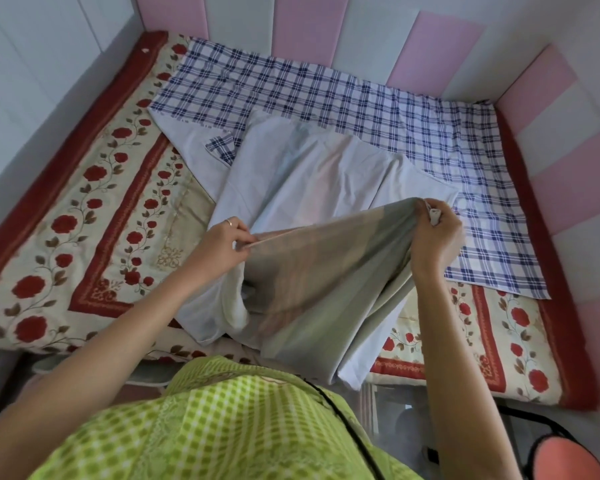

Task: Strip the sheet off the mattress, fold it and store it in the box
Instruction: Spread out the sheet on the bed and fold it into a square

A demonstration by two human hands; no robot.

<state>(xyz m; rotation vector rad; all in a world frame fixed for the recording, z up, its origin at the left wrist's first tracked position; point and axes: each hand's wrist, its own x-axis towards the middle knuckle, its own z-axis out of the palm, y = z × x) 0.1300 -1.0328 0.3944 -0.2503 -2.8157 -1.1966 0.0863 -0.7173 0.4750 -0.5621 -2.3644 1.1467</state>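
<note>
The blue-and-white checked cotton sheet (326, 88), lying half stripped on the red-flowered cream mattress (84, 220), stretches between left hand (222, 239) and right hand (435, 233) (each grip pinching its edge), so match the corners before folding.

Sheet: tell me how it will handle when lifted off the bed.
Likely floppy: the sheet sags between the left hand and right hand. Probably light, since pinched edges hold it up. It may drag and bunch, as much of it lies on the mattress.
</note>
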